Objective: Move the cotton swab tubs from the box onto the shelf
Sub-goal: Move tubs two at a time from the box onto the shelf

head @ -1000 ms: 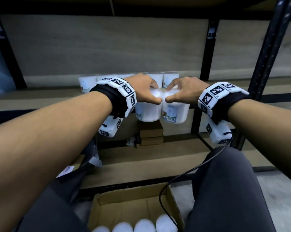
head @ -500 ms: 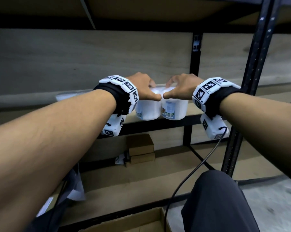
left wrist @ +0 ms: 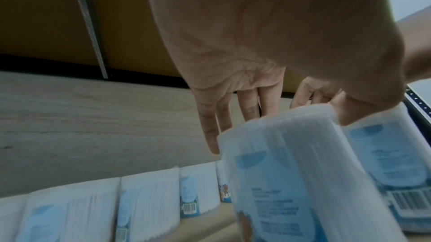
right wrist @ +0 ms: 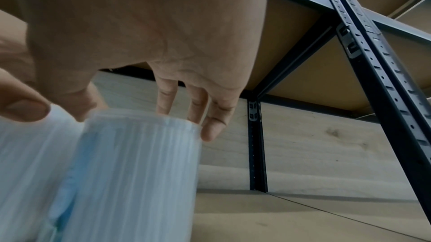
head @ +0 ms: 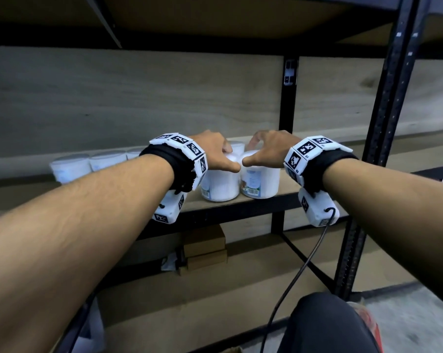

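Observation:
Two white cotton swab tubs with blue labels stand side by side at the front edge of the wooden shelf (head: 289,191). My left hand (head: 230,159) grips the left tub (head: 219,186) from above, thumb on the near side and fingers over the far side. My right hand (head: 249,152) holds the right tub (head: 262,182) the same way. In the left wrist view the left hand (left wrist: 286,128) spans its tub (left wrist: 291,181). In the right wrist view the right hand (right wrist: 116,117) spans its tub (right wrist: 130,172). Both thumbs almost touch.
A row of several tubs (head: 70,166) lines the back of the shelf to the left. A black upright post (head: 383,149) stands to the right, and another shelf board lies overhead. Small cardboard boxes (head: 205,245) sit on the lower shelf. A cable (head: 299,271) hangs from my right wrist.
Both hands have carried their tubs forward from in front of the shelf onto its front edge. The view has tilted up, and the box with tubs has left the picture.

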`<action>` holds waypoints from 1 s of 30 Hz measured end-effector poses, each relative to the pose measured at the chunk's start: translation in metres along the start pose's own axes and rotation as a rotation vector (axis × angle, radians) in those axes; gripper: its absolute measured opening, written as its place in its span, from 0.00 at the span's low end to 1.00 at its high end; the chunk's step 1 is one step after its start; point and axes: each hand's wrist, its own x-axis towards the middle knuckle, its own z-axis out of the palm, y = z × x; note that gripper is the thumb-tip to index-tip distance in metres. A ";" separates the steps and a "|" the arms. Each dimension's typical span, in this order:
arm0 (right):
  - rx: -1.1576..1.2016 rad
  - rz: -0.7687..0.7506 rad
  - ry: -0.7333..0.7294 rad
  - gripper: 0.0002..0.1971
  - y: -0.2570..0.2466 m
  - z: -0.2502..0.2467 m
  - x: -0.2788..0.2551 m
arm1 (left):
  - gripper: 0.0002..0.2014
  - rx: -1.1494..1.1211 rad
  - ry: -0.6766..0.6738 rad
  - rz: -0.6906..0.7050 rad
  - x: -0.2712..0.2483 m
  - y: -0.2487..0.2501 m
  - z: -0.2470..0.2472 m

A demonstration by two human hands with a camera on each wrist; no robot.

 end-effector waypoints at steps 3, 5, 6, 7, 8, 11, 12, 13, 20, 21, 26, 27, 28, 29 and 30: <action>0.004 0.005 -0.010 0.30 0.003 0.002 0.003 | 0.26 -0.021 -0.014 -0.001 0.005 0.000 0.005; 0.012 0.009 -0.011 0.29 0.004 0.003 0.005 | 0.25 -0.026 -0.017 0.003 0.008 -0.001 0.009; 0.019 0.010 -0.010 0.29 0.005 0.005 0.007 | 0.25 -0.032 -0.019 0.004 0.010 -0.003 0.010; 0.026 0.012 -0.006 0.28 0.006 0.006 0.008 | 0.24 -0.031 -0.021 0.001 0.011 -0.004 0.011; 0.029 0.012 -0.004 0.28 0.007 0.008 0.009 | 0.24 -0.031 -0.021 -0.004 0.012 -0.006 0.012; 0.022 0.013 -0.004 0.28 0.008 0.014 0.012 | 0.28 -0.051 0.001 -0.011 0.014 -0.012 0.014; 0.017 0.007 -0.004 0.27 0.009 0.016 0.013 | 0.31 -0.059 0.011 -0.002 0.014 -0.014 0.015; 0.004 0.000 -0.008 0.28 0.009 0.017 0.013 | 0.33 -0.063 0.016 0.006 0.013 -0.015 0.015; -0.090 -0.107 -0.025 0.26 0.010 0.013 0.010 | 0.24 -0.088 0.061 0.055 -0.004 -0.013 0.016; -0.105 -0.130 -0.014 0.23 0.009 0.012 0.008 | 0.23 -0.086 0.062 0.067 -0.008 -0.012 0.016; -0.158 -0.198 0.031 0.13 0.005 0.004 -0.004 | 0.19 -0.018 0.083 0.109 -0.022 -0.007 0.010; -0.163 -0.208 0.044 0.13 0.005 0.003 -0.005 | 0.19 -0.009 0.082 0.116 -0.024 -0.007 0.008; -0.169 -0.212 0.050 0.13 0.004 0.003 -0.005 | 0.18 -0.004 0.084 0.121 -0.025 -0.007 0.007; -0.175 -0.218 0.056 0.14 0.005 0.004 -0.006 | 0.17 -0.001 0.090 0.121 -0.026 -0.007 0.007; -0.178 -0.216 0.059 0.15 0.005 0.005 -0.006 | 0.16 0.001 0.101 0.122 -0.026 -0.008 0.008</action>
